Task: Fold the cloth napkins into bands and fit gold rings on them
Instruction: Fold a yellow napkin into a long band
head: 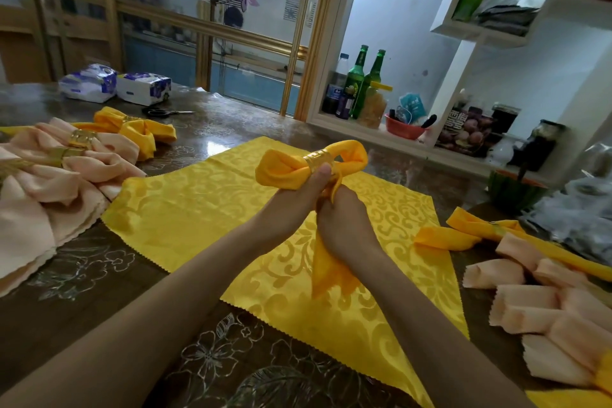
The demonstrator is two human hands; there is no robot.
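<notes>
- One flat yellow cloth (185, 209) covers the middle of the table (99, 275), under both hands.
- Folded yellow napkin (281, 174) is held above it, loops spreading toward 9 and 3 o'clock, tail hanging toward 6.
- Right hand (342, 222) clenches the tail, just below the gold ring (318, 159).
- Left hand (296, 205) grasps the bundle, thumb against it.
- That gold ring sits at 12 o'clock from both fists; left is nearer.

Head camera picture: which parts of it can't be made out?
Head view:
- Gold ring: lower side hidden by the thumb of the left hand.
- Right hand: fingers mostly curled out of sight behind its own back, around the yellow napkin.
- Pink napkins, right: cut off by the picture edge.
- Green bottles: labels too small to read.
</notes>
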